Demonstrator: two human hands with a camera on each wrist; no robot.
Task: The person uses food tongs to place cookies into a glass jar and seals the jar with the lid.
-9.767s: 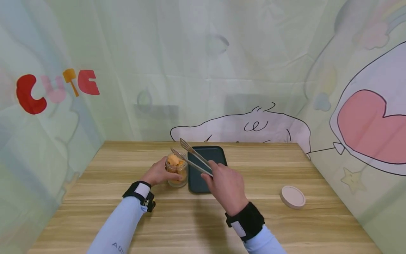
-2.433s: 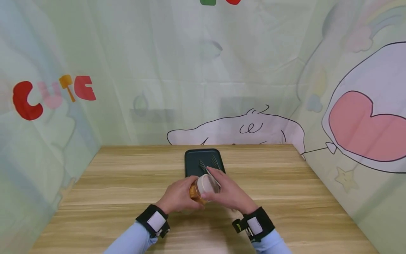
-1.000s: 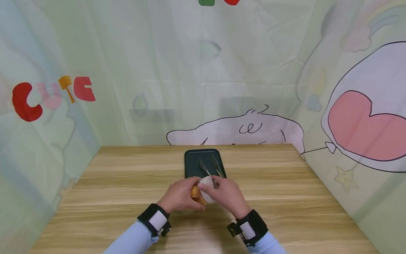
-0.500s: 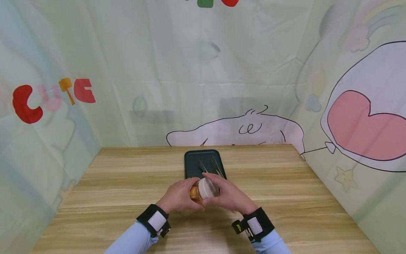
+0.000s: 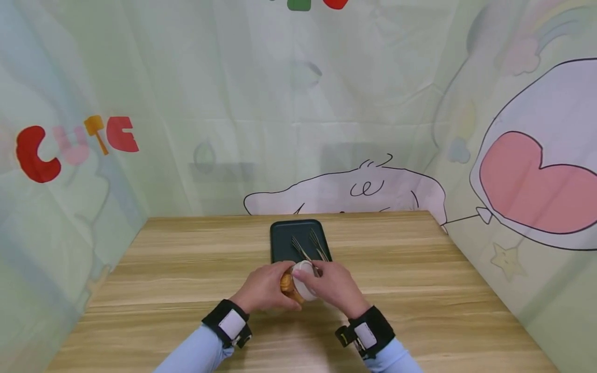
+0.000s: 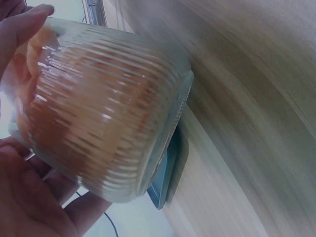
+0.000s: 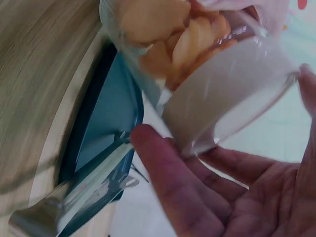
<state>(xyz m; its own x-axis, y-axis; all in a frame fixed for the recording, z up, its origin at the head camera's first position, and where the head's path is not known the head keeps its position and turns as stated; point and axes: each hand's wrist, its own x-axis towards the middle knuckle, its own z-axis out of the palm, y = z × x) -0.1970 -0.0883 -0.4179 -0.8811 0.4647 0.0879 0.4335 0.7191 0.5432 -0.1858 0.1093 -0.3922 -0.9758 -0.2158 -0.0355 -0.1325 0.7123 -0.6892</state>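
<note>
A ribbed glass jar (image 6: 98, 108) of orange-brown chips is tilted in my left hand (image 5: 264, 287), whose fingers and thumb curl round its body. The white lid (image 7: 232, 94) sits on the jar's mouth, facing right. My right hand (image 5: 338, 287) grips that lid, thumb on its near face and fingers round the far edge. Beyond the hands, metal tongs (image 5: 321, 248) lie across a dark tray (image 5: 284, 238), with their tips pointing away from me. The right wrist view shows the tongs' joined end (image 7: 37, 217) sticking out past the tray's edge. My hands partly hide tray and tongs in the head view.
The wooden table (image 5: 196, 248) stretches out on both sides of the hands. Behind it hangs a printed cloth backdrop (image 5: 261, 103), which also runs along the left and right sides.
Earlier, the right hand held the tongs at the standing jar, and the lid lay at the right. Now the tongs lie on the tray and the lid is on the jar. Lately the right hand has twisted back and forth.
</note>
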